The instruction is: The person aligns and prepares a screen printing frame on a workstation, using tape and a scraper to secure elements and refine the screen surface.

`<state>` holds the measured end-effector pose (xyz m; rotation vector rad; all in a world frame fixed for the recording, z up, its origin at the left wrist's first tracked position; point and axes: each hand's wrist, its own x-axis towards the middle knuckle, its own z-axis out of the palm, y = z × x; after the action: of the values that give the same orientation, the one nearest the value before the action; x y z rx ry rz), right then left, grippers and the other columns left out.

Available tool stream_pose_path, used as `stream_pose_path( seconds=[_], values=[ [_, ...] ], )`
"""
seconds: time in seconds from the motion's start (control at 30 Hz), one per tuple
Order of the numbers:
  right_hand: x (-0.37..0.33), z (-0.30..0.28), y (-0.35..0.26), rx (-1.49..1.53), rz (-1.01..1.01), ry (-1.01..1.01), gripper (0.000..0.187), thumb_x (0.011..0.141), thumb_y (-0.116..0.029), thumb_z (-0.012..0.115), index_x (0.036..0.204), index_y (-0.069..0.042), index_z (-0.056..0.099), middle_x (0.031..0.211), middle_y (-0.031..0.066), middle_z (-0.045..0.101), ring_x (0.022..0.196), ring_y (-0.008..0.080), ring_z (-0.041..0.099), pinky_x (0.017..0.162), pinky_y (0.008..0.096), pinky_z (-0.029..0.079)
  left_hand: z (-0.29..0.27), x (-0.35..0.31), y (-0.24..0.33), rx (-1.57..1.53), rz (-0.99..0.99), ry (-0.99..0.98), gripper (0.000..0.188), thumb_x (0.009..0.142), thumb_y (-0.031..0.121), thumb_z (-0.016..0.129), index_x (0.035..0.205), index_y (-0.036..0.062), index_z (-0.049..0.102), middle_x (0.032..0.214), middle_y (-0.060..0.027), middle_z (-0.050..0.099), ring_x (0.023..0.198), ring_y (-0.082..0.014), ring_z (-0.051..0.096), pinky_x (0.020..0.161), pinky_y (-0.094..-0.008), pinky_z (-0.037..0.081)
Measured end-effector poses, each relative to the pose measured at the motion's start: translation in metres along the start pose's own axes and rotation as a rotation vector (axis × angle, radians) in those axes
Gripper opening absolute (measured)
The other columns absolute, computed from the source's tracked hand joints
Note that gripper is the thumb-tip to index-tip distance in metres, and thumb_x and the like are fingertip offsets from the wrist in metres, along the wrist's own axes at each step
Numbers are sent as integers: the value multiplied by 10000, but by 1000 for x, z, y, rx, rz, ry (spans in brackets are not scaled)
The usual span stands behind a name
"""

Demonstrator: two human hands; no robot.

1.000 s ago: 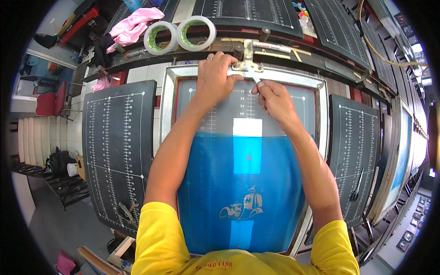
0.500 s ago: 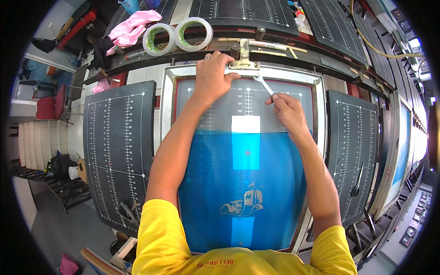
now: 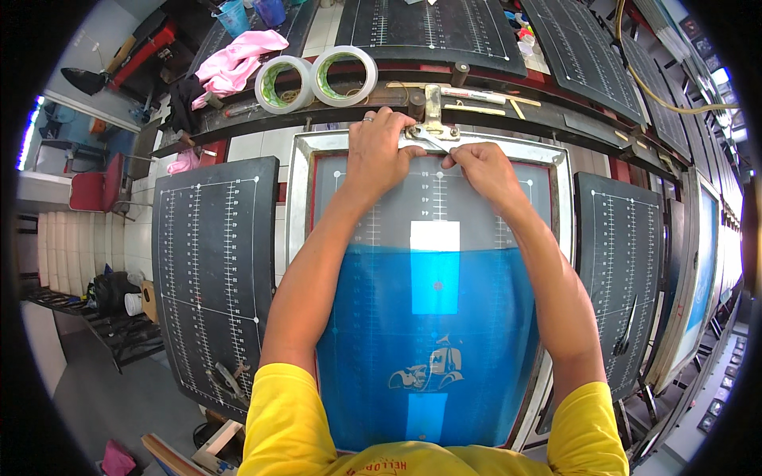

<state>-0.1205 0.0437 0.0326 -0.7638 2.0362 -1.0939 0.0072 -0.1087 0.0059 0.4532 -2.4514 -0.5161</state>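
A screen-printing frame (image 3: pixel 560 238) with a silver border and blue-coated mesh (image 3: pixel 373 317) lies in front of me. A vehicle design shows in the mesh near my body. At the frame's far edge sits a metal bracket clamp (image 3: pixel 433 111) with bolts. My left hand (image 3: pixel 379 152) grips that edge just left of the clamp, fingers over the far side and thumb on the near side. Pinched in my right hand (image 3: pixel 482 173) is an open-end wrench (image 3: pixel 432 141). It slants up and left, its head by the clamp's left bolt; the exact contact is too small to tell.
Two rolls of clear tape (image 3: pixel 344 76) stand on the dark rail beyond the frame, near a pink cloth (image 3: pixel 238 67) and a marker (image 3: pixel 474 95). Dark ruled boards lie left (image 3: pixel 214 278) and right (image 3: pixel 619 270). Scissors (image 3: pixel 627 329) rest on the right board.
My right hand has moved up and left, carrying the wrench from the clamp's right side to its left bolt. My left hand keeps its grip, and the whole view has shifted slightly.
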Motion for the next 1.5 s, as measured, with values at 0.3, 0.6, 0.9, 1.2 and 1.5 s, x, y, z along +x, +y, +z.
stream_pose_path(
  seconds=[0.3, 0.6, 0.9, 1.2, 1.5],
  values=[
    [-17, -12, -17, 513, 159, 12, 293, 934, -201, 430, 994, 2, 633, 562, -32, 398, 449, 60, 326, 416, 239, 238, -2, 0, 1, 10, -8, -8, 397, 704, 217, 786, 1039, 80, 622, 939, -70, 570, 931, -276, 535, 795, -404, 372],
    [-2, 9, -16, 1184, 161, 74, 264, 981, -135, 384, 1168, 31, 468, 633, 37, 460, 496, 111, 379, 430, 258, 279, -2, 1, 6, 21, -27, -29, 404, 705, 216, 782, 1053, 91, 618, 965, -66, 564, 956, -274, 535, 812, -409, 369],
    [8, 31, -27, 1148, 191, 115, 243, 967, -136, 404, 1119, 36, 482, 653, 63, 509, 496, 132, 437, 421, 269, 309, 0, 0, 4, 33, -17, -5, 387, 683, 203, 798, 1004, 92, 613, 937, -59, 559, 917, -263, 534, 776, -402, 369],
    [7, 33, -39, 1059, 278, -155, 253, 978, -166, 367, 1084, 17, 505, 624, 48, 485, 458, 100, 365, 418, 252, 247, 1, 0, 1, 34, -7, -16, 416, 686, 194, 791, 1049, 102, 610, 953, -64, 559, 928, -279, 535, 789, -408, 376],
    [-27, 1, 5, 405, 147, -98, 352, 963, -262, 448, 759, -18, 600, 466, -42, 347, 400, 61, 263, 391, 260, 211, 0, 0, 2, -13, 4, -4, 399, 706, 228, 778, 1040, 76, 621, 944, -73, 574, 934, -279, 537, 805, -408, 375]
  ],
)
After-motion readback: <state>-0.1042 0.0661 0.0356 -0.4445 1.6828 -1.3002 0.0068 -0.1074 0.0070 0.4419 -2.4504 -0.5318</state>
